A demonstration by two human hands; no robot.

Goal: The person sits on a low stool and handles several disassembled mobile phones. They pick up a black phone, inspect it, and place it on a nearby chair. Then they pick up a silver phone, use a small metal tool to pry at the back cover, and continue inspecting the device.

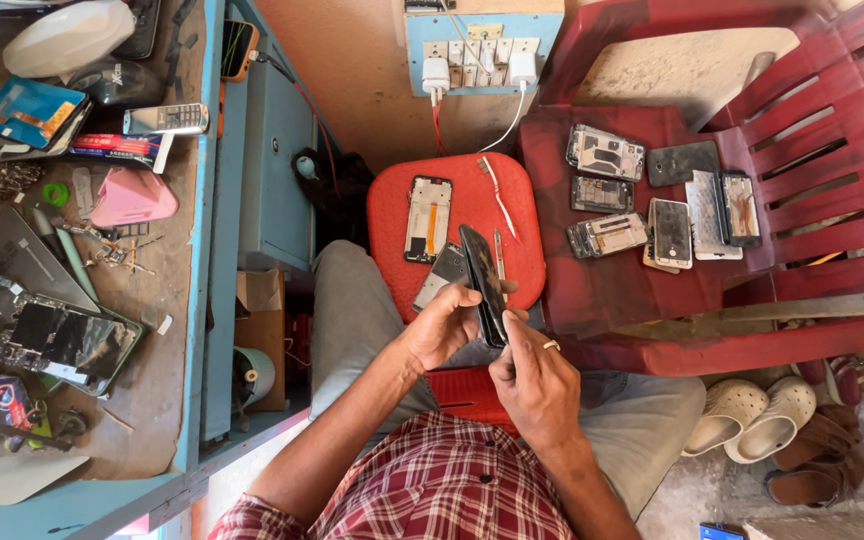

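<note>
Both hands, left hand (442, 328) and right hand (537, 380), clamp a dark phone (483, 282) edge-up just above the red stool (392, 200), seemingly to work its seam.

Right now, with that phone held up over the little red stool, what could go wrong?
The dark phone is pinched on edge between the left hand and right hand; a slip could drop it onto the opened phone frame on the red stool. The stool is small, so a knee bump might spill its loose parts. Phones crowd the red chair seat nearby and could slide off.
</note>
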